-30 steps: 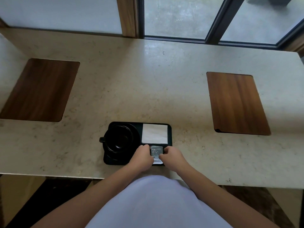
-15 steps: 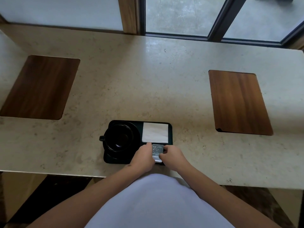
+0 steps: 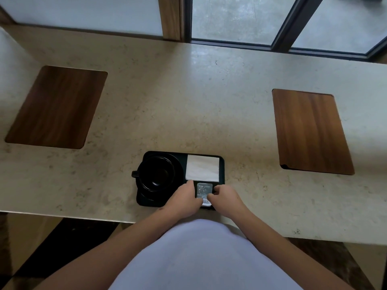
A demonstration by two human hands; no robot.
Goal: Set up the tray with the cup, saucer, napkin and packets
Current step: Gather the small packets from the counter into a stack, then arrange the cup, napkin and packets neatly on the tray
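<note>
The only print is on the packets point(image 3: 204, 192), which lie in the black tray point(image 3: 221, 170) just below the white napkin point(image 3: 202, 168). The top packet has a pattern of small light dots and crosses, and a thin line of letters under it, but the letters are too small and blurry to read. A white packet peeks out under it, on the side away from the napkin, with a few dark marks that look like numbers. They cannot be made out either. No other words, numbers or signs show.
</note>
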